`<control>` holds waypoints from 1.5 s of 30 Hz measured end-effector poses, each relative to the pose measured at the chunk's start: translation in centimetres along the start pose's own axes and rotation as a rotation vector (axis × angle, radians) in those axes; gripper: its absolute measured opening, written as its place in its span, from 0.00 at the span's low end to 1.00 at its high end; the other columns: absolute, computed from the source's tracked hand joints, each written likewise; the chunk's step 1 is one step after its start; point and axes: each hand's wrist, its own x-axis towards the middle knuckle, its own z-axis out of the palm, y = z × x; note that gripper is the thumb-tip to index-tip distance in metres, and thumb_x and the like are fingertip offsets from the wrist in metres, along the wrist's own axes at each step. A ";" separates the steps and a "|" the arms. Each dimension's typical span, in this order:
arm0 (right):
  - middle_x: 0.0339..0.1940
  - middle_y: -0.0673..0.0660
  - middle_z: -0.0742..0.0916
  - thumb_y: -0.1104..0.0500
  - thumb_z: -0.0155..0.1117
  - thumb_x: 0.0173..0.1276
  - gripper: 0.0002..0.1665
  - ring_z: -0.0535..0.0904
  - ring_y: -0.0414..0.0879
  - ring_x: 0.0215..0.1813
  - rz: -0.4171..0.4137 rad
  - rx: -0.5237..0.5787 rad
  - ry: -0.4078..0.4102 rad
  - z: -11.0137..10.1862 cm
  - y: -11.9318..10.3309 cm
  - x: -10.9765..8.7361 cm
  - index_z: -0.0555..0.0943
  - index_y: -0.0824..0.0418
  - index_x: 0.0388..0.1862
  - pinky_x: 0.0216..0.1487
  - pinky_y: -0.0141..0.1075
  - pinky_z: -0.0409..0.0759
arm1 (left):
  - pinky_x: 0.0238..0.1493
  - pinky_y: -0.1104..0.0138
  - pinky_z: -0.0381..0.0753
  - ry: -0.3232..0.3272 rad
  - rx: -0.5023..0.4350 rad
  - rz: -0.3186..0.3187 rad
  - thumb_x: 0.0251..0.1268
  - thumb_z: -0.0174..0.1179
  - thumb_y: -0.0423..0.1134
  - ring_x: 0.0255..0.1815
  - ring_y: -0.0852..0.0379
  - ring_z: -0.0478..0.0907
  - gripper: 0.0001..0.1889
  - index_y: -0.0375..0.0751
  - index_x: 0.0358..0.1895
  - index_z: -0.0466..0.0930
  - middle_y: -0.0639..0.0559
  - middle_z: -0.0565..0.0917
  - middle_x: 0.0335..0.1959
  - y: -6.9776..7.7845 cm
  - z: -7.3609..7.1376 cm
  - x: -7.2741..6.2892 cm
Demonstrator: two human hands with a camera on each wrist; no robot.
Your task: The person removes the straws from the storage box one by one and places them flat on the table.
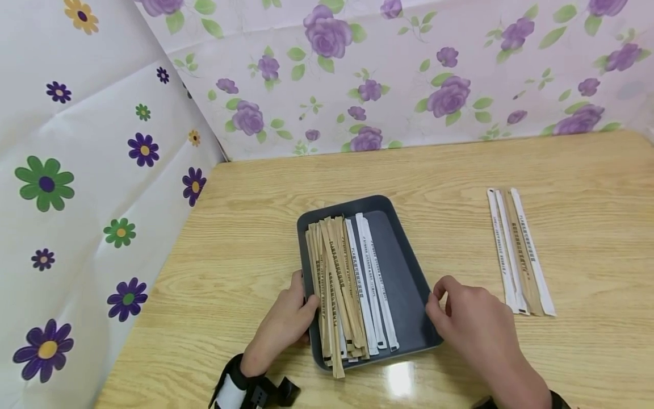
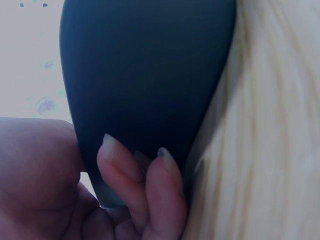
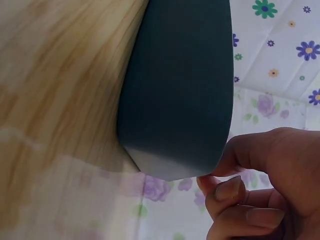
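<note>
A dark grey rectangular tray rests on the wooden table, turned slightly. Several brown paper-wrapped straws lie heaped along its left side, one poking over the near rim. Several white-wrapped straws lie beside them, towards the tray's middle. My left hand grips the tray's left side, thumb over the rim and bent fingers against the outer wall. At the right side, my right hand pinches the rim near the near corner between thumb and forefinger; its other fingers are curled below.
Right of the tray, a small row of wrapped straws, white ones and one brown, lies on the table. Behind the table hangs a cloth with purple roses; a daisy-patterned cloth hangs at the left.
</note>
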 end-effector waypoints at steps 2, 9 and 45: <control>0.09 0.43 0.68 0.61 0.64 0.57 0.03 0.61 0.39 0.12 -0.019 -0.006 0.010 0.2 -0.2 0.0 0.79 0.56 0.25 0.12 0.35 0.58 | 0.14 0.59 0.74 0.003 -0.001 0.001 0.72 0.42 0.34 0.11 0.53 0.75 0.28 0.32 0.71 0.49 0.44 0.80 0.22 0.0 0.0 0.0; 0.09 0.43 0.70 0.61 0.67 0.56 0.04 0.62 0.38 0.13 -0.081 -0.009 -0.017 1.2 -1.8 -0.5 0.81 0.57 0.23 0.13 0.35 0.59 | 0.15 0.59 0.74 0.001 -0.002 0.012 0.72 0.42 0.34 0.11 0.54 0.74 0.27 0.31 0.71 0.49 0.46 0.79 0.19 -0.1 0.0 0.0; 0.08 0.47 0.63 0.57 0.65 0.52 0.26 0.63 0.43 0.14 0.047 -0.086 -0.274 3.1 -4.5 -0.4 0.60 0.52 0.04 0.13 0.39 0.60 | 0.16 0.60 0.73 -0.005 0.025 0.010 0.72 0.42 0.35 0.12 0.54 0.74 0.28 0.31 0.71 0.49 0.46 0.78 0.20 0.1 0.1 -0.2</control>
